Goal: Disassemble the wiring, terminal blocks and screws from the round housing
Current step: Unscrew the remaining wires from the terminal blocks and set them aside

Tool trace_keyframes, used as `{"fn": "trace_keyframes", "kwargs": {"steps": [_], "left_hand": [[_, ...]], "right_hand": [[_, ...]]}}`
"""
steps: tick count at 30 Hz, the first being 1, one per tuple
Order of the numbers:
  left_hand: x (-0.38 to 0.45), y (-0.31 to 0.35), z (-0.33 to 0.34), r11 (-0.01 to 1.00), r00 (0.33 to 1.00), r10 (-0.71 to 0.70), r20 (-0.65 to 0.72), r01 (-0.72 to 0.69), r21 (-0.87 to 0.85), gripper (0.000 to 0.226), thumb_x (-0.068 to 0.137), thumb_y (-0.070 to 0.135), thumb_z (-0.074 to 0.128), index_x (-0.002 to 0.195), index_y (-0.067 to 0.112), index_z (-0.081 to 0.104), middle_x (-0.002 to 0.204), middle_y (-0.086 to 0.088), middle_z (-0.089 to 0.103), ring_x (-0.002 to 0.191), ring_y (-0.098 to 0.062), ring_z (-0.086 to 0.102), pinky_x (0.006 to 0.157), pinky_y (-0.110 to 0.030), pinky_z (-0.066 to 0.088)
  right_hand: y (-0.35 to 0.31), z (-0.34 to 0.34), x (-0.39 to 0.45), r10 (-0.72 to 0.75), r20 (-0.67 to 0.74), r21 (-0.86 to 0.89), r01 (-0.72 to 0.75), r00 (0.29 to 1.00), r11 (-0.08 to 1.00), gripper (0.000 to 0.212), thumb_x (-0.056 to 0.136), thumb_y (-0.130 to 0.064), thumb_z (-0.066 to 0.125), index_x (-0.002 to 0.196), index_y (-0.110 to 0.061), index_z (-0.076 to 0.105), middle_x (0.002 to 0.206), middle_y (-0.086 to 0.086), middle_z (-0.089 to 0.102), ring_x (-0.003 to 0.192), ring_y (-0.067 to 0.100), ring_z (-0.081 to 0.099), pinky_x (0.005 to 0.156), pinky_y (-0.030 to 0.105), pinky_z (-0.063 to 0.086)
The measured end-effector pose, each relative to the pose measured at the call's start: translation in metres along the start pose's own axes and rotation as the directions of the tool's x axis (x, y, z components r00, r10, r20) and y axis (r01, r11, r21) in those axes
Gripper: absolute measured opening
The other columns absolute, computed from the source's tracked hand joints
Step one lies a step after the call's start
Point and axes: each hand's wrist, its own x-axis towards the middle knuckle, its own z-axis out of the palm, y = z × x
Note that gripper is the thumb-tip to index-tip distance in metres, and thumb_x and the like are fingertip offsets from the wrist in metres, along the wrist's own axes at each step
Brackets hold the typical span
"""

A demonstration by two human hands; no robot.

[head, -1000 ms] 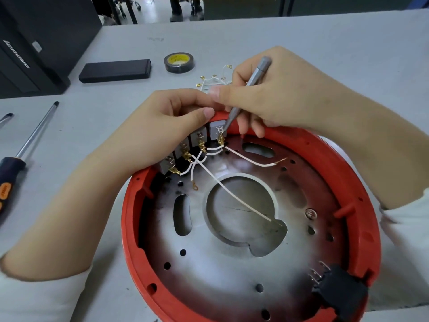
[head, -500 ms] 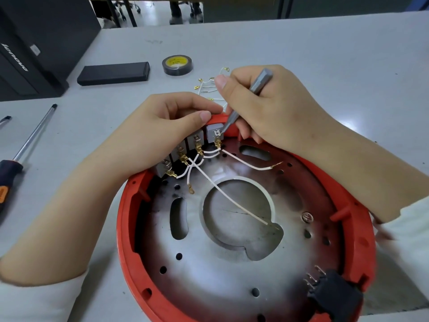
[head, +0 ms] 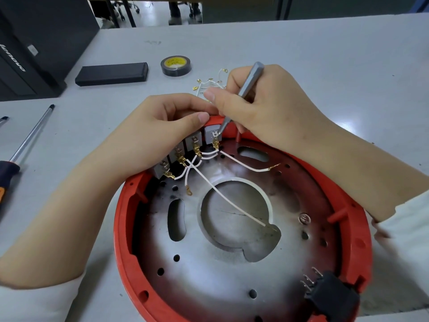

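The round red housing (head: pixel 120 231) with its metal plate lies in front of me. A row of grey terminal blocks (head: pixel 193 143) sits at its far rim, with white wires (head: pixel 228 201) and brass lugs running onto the plate. My left hand (head: pixel 151 131) grips the rim over the blocks, thumb on top. My right hand (head: pixel 262 105) holds a slim grey screwdriver (head: pixel 246 89), its tip set on the rightmost block's screw (head: pixel 216 134).
Loose removed wires (head: pixel 206 83) lie behind my hands. A tape roll (head: pixel 176 65) and a black case (head: pixel 111 73) sit further back. A long screwdriver (head: pixel 27 138) lies at the left. A black connector (head: pixel 332 296) sits at the housing's near right rim.
My right hand has shifted slightly down and right, tilting the screwdriver more upright while its tip stays at the rightmost block. The left hand keeps its grip.
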Motion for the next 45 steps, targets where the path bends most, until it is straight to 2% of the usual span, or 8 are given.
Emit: {"fn": "trace_keyframes", "kwargs": {"steps": [7, 14, 21, 25, 29, 35, 39, 45], "left_hand": [[-0.001, 0.001, 0.001, 1.0, 1.0, -0.012, 0.005, 0.012, -0.011, 0.019, 0.095, 0.013, 0.054, 0.107, 0.015, 0.069, 0.102, 0.003, 0.074, 0.1, -0.008, 0.068, 0.096, -0.021, 0.049], [-0.001, 0.0, 0.0, 1.0, 1.0, -0.005, 0.007, 0.005, 0.0, 0.019, 0.096, 0.013, 0.054, 0.105, 0.019, 0.07, 0.096, 0.008, 0.075, 0.092, -0.001, 0.068, 0.089, -0.014, 0.049], [0.0, 0.001, 0.0, 0.999, 1.0, -0.027, -0.001, 0.027, -0.022, 0.018, 0.095, 0.013, 0.055, 0.105, 0.017, 0.07, 0.096, 0.007, 0.075, 0.091, -0.003, 0.069, 0.087, -0.013, 0.05], [0.0, 0.001, 0.0, 0.999, 1.0, -0.029, -0.008, 0.029, -0.026, 0.018, 0.095, 0.012, 0.055, 0.104, 0.018, 0.07, 0.095, 0.007, 0.075, 0.089, -0.001, 0.069, 0.085, -0.011, 0.049], [0.0, 0.0, 0.0, 0.999, 0.999, -0.032, -0.01, 0.032, -0.029, 0.019, 0.095, 0.011, 0.055, 0.105, 0.017, 0.07, 0.095, 0.007, 0.075, 0.09, -0.002, 0.069, 0.084, -0.011, 0.049], [0.0, -0.001, 0.0, 1.0, 1.0, -0.012, -0.002, 0.012, -0.028, 0.017, 0.095, 0.009, 0.054, 0.1, 0.016, 0.07, 0.093, 0.007, 0.075, 0.087, -0.001, 0.069, 0.084, -0.012, 0.05], [0.0, -0.001, -0.001, 1.0, 1.0, -0.009, 0.003, 0.009, -0.008, 0.018, 0.095, 0.013, 0.056, 0.101, 0.021, 0.07, 0.091, 0.011, 0.075, 0.087, 0.001, 0.069, 0.084, -0.011, 0.049], [-0.001, 0.0, -0.001, 0.999, 0.999, -0.032, 0.003, 0.032, -0.018, 0.019, 0.095, 0.015, 0.056, 0.107, 0.019, 0.07, 0.1, 0.004, 0.075, 0.098, -0.007, 0.069, 0.1, -0.028, 0.048]], "right_hand": [[-0.003, 0.002, -0.007, -0.06, -0.002, -0.116, 0.06, 0.998, 0.991, 0.038, 0.096, -0.031, 0.055, 0.063, -0.02, 0.04, 0.051, -0.006, 0.036, 0.051, 0.006, 0.038, 0.051, 0.015, 0.029], [0.001, 0.001, 0.003, -0.01, 0.056, -0.003, 0.01, 0.998, 1.0, 0.044, 0.098, -0.029, 0.052, 0.07, 0.004, 0.056, 0.05, -0.003, 0.047, 0.048, 0.007, 0.044, 0.05, 0.017, 0.033], [0.002, 0.002, 0.013, 0.024, 0.105, 0.064, -0.03, 0.994, 0.998, 0.044, 0.101, -0.023, 0.045, 0.059, -0.013, 0.052, 0.038, -0.016, 0.047, 0.04, 0.003, 0.047, 0.048, 0.011, 0.032], [0.001, 0.003, 0.018, 0.058, 0.137, 0.056, -0.066, 0.989, 0.996, 0.044, 0.101, -0.022, 0.043, 0.066, 0.003, 0.052, 0.035, -0.017, 0.046, 0.037, 0.003, 0.045, 0.044, 0.012, 0.03], [-0.001, 0.001, 0.02, 0.09, 0.156, 0.069, -0.101, 0.984, 0.992, 0.041, 0.102, -0.022, 0.043, 0.067, -0.001, 0.051, 0.033, -0.013, 0.042, 0.036, -0.001, 0.048, 0.043, 0.01, 0.029], [-0.005, 0.008, 0.021, 0.11, 0.163, -0.242, -0.068, 0.981, 0.968, 0.043, 0.1, -0.034, 0.041, 0.068, -0.011, 0.061, 0.052, -0.005, 0.052, 0.054, 0.009, 0.049, 0.056, 0.028, 0.034], [-0.003, 0.004, 0.015, 0.101, 0.09, -0.042, -0.098, 0.991, 0.994, 0.049, 0.101, -0.026, 0.043, 0.053, -0.021, 0.05, 0.039, -0.017, 0.048, 0.043, 0.001, 0.048, 0.049, 0.013, 0.031], [-0.007, -0.001, 0.01, 0.094, 0.08, 0.103, -0.102, 0.992, 0.989, 0.042, 0.1, -0.026, 0.048, 0.061, -0.012, 0.053, 0.037, -0.015, 0.047, 0.039, 0.001, 0.047, 0.046, 0.009, 0.032]]}}
